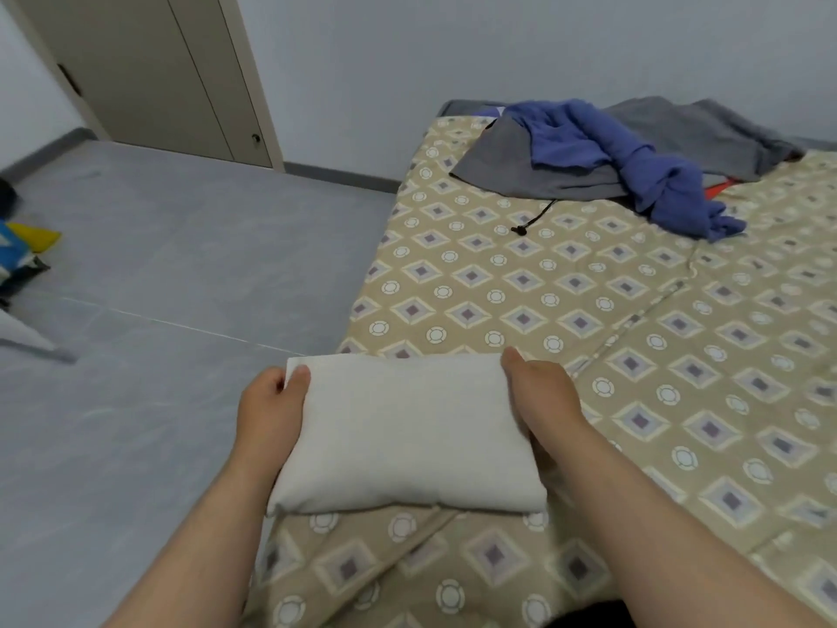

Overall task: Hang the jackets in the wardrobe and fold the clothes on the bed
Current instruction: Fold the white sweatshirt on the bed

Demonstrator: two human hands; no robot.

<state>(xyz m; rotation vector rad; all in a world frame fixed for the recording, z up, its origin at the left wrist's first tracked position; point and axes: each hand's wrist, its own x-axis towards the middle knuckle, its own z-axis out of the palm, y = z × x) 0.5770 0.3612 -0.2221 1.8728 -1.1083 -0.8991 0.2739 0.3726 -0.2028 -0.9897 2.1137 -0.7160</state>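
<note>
Left hand (271, 403), right hand (541, 394) at cloth (403, 428) edges

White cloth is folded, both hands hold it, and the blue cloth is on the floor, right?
Not the floor. In the head view the blue cloth lies on the bed, across a grey garment. The rest holds: the left hand and right hand hold the folded white cloth.

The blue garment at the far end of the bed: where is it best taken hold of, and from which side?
Take the blue garment by its broad bunched far part, coming from above: it lies on top of the grey garment, and its raised folds offer a pinch. The twisted near end would probably only drag the rest.
</note>
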